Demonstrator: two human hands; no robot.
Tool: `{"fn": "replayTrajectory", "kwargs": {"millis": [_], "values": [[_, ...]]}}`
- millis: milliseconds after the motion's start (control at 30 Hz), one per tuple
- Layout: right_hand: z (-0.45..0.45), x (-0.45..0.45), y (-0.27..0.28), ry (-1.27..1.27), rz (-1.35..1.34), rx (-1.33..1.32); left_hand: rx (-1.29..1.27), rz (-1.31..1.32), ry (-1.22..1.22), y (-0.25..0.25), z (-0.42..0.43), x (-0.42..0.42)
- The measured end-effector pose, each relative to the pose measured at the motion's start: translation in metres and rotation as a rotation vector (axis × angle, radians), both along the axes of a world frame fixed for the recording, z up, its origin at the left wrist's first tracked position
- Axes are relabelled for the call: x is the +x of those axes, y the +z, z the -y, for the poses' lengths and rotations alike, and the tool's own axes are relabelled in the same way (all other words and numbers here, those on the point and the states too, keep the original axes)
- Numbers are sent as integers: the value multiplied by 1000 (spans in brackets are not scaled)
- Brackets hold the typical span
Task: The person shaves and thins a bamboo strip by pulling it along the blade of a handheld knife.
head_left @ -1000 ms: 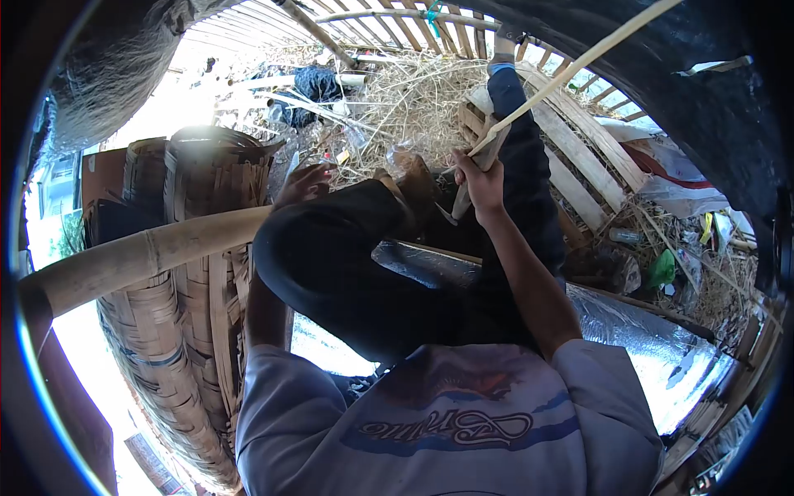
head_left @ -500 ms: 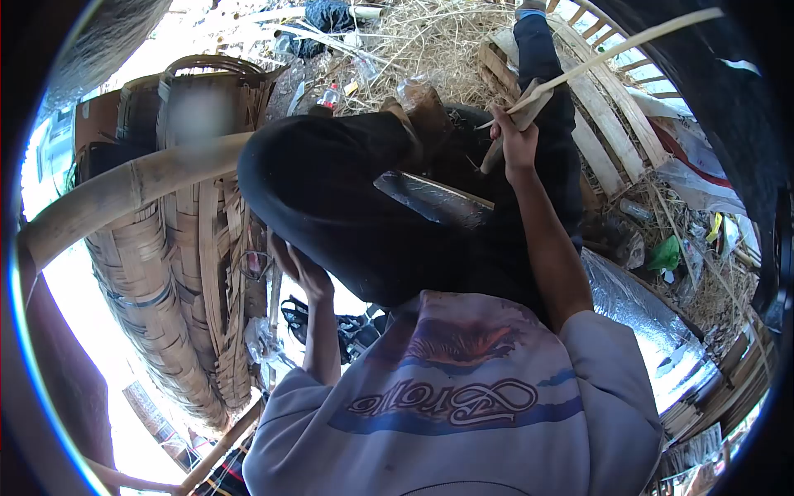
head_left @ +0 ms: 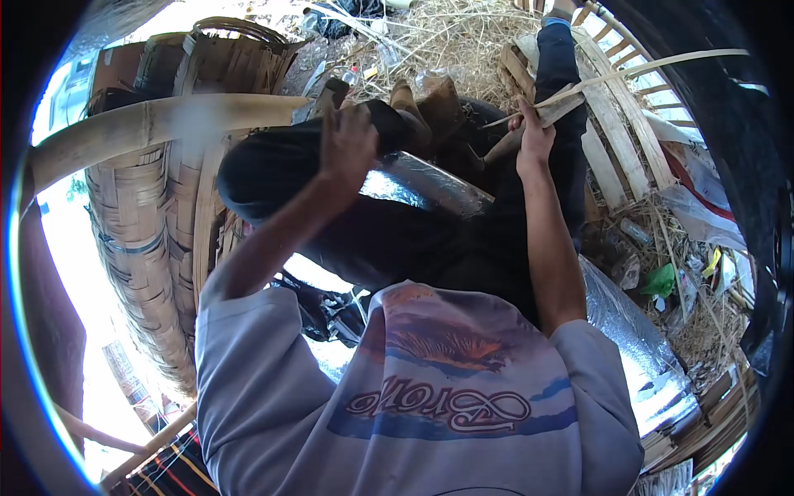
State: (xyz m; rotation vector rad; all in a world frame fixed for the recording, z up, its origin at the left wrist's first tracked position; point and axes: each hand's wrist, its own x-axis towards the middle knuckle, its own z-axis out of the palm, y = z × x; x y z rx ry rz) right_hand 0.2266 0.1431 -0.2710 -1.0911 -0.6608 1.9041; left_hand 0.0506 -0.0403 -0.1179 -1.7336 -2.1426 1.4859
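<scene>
My right hand (head_left: 534,136) is closed round a long pale bamboo strip (head_left: 662,63), which runs up to the right. A broader, light-brown flat piece (head_left: 564,107) lies against the strip at the same hand. Just below the fingers is a brown wooden piece (head_left: 501,149), perhaps a handle; its far end is unclear. My left hand (head_left: 349,145) is over my bent knee, fingers blurred and pointing forward. Close to its fingertips stands a dark blocky end of something (head_left: 334,89); whether they touch I cannot tell. A shiny silver sheet (head_left: 438,183) lies across my lap.
A thick bamboo pole (head_left: 165,120) crosses at left, beside tall woven bamboo baskets (head_left: 136,215). Straw and shavings (head_left: 455,41) cover the ground ahead. At right are wide split slats (head_left: 620,157), a green plastic scrap (head_left: 659,281) and another silver sheet (head_left: 637,347).
My left hand has risen from beside my knee, moving forward and over it toward the dark blocky end. My right hand keeps its hold on the strip. The view has shifted slightly.
</scene>
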Motion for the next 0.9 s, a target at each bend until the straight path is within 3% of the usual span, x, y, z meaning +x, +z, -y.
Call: {"fn": "replayTrajectory", "kwargs": {"millis": [133,200,267,333,433,500,533,600,667,733,800,900], "values": [[6,6,-10,56,3,-22,504,193,-221,90,-46,-18],[-1,-1,-11,33,-13,-52,464,325,-298,95,-36,5],[-2,-9,-3,5,-5,-76,258,812,-210,90,-18,44],[-1,-7,-7,13,-38,-92,62,1223,-265,43,23,74],[2,-1,-11,51,-16,-85,-13,1116,-187,-7,53,78],[3,2,-3,74,23,-64,-212,474,130,13,4,54],[6,5,-6,99,31,-64,-212,283,58,-2,12,19],[2,1,-13,111,61,-65,-255,191,71,28,-11,3],[1,-1,-8,102,77,-74,193,509,140,42,-16,10],[0,-7,-1,51,39,-32,301,868,54,42,-25,46],[1,-9,-3,50,2,-44,388,1617,44,8,-13,99],[-2,1,-4,22,-41,-70,223,1530,-168,-52,33,126]]}}
